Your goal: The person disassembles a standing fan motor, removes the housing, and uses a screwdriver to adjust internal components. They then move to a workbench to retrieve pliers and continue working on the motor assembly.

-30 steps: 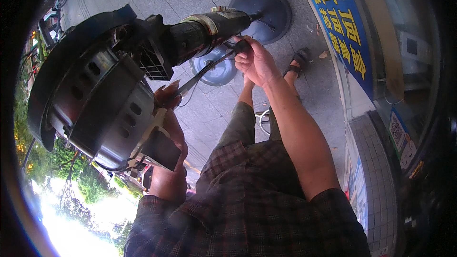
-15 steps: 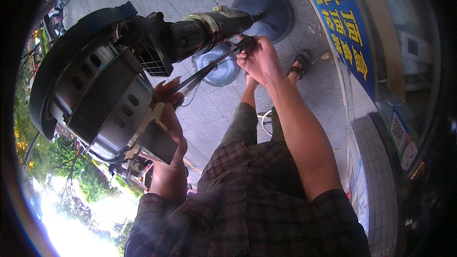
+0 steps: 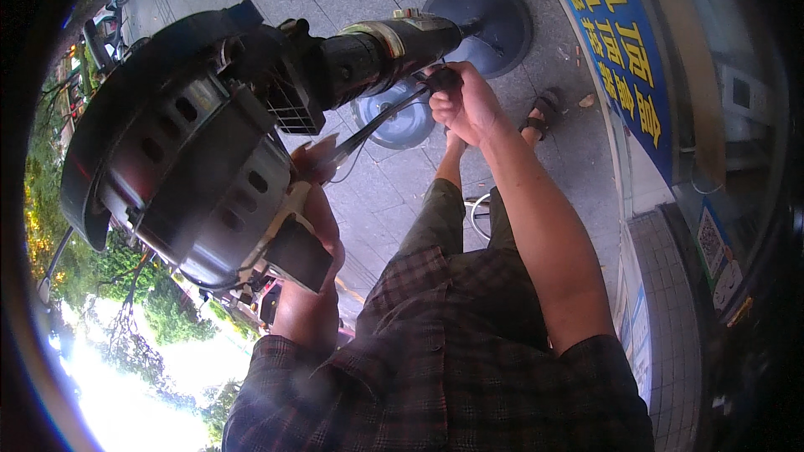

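A fan motor [image 3: 180, 167] with a slotted metal housing fills the left side, on top of a thick black stand pole [image 3: 381, 54]. The pole runs down to a round dark base [image 3: 494, 25] on the ground. From near the motor a black cable [image 3: 381, 122] stretches to my right hand [image 3: 473, 109], whose curled fingers grip its bunched far end beside the pole. My left hand [image 3: 323, 216] is under the motor's near side, with its fingers closed around the cable's near end. The motor housing and a dark box-shaped part [image 3: 297, 255] hide some of that hand.
A second round, blue-grey base [image 3: 394, 121] stands on the grey paving [image 3: 368, 209] beyond my legs. To the right are a blue sign board [image 3: 624, 59] and a tiled step [image 3: 670, 285]. Trees [image 3: 126, 285] and parked vehicles line the left.
The whole scene has shifted slightly right in view. Both hands stay on the cable, and the light-coloured piece by my left fingers shows less now.
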Available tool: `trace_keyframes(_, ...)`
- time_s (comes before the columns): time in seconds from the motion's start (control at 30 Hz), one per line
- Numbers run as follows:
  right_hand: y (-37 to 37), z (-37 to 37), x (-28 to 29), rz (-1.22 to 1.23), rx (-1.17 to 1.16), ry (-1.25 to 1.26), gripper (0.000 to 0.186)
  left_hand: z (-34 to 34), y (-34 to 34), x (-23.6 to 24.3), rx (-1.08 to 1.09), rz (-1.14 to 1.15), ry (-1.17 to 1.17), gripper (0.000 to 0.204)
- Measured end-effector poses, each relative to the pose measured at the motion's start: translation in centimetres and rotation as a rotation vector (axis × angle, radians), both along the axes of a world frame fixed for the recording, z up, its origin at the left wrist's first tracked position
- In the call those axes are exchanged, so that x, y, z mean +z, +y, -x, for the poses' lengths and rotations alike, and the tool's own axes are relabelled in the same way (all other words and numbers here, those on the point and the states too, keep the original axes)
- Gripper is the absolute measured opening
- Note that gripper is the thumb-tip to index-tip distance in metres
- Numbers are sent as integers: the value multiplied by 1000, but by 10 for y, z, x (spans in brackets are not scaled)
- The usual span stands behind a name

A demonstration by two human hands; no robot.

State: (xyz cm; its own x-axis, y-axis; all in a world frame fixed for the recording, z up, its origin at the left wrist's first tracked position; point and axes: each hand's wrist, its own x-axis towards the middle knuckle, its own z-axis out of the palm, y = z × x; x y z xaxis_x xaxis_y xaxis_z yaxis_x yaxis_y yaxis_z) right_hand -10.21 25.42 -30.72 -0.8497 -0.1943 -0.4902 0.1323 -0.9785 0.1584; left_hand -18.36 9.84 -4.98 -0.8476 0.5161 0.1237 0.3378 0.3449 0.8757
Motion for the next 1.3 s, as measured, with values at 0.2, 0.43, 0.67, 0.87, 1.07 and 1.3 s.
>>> trace_keyframes(0.2,8,-5,0,-49,67,-12,37,2,3,4,-90,17,-17,47)
trace_keyframes(0.43,4,6,29,47,-70,-199,38,5,-7,-5,-70,34,26,47)
trace_keyframes(0.67,8,-10,4,-99,217,-8,43,7,-12,-5,-62,14,33,47)
trace_keyframes(0.87,6,14,49,-16,-38,-288,49,5,-32,-6,-33,16,-47,48)
trace_keyframes(1.07,4,-7,10,-125,-4,-16,43,1,-14,-5,-13,-38,-203,48)
trace_keyframes(1.3,18,-1,36,-127,-53,-192,42,5,-24,-17,-55,81,-81,47)
